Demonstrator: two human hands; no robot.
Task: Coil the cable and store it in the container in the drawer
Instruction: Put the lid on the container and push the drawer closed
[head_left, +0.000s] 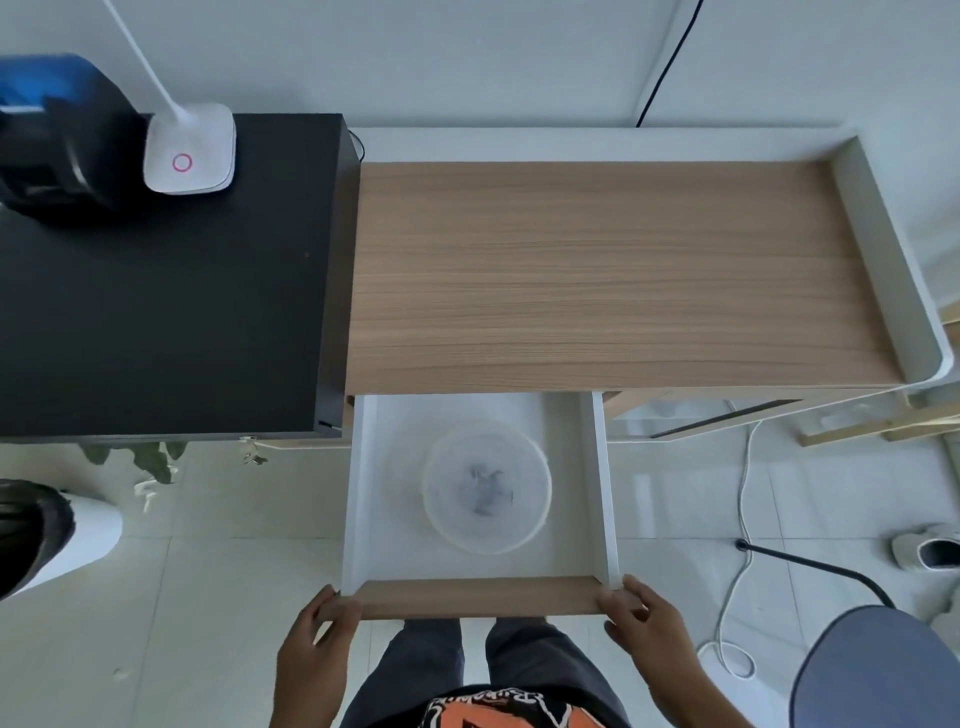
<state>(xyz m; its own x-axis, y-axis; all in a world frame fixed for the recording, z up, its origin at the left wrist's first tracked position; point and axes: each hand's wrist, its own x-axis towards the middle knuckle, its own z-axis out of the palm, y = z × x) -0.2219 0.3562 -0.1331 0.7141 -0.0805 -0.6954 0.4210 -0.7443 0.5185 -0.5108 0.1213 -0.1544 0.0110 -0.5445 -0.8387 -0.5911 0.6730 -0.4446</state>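
Observation:
The white drawer (602, 493) of the wooden desk stands pulled out toward me, with a wood-coloured front panel (480, 597). Inside it sits a round translucent container (485, 486) with a lid on; a blurred grey shape shows through, and I cannot tell what it is. My left hand (317, 647) grips the left end of the front panel. My right hand (647, 623) grips the right end of the same panel. No loose cable lies on the desk top or in the drawer.
The wooden desk top (618, 275) has a raised white rim at the right. A black cabinet (166, 312) at left carries a white lamp base (189, 148) and a black device (57, 150). A white cord (743, 519) and a grey chair (878, 670) are on the floor at right.

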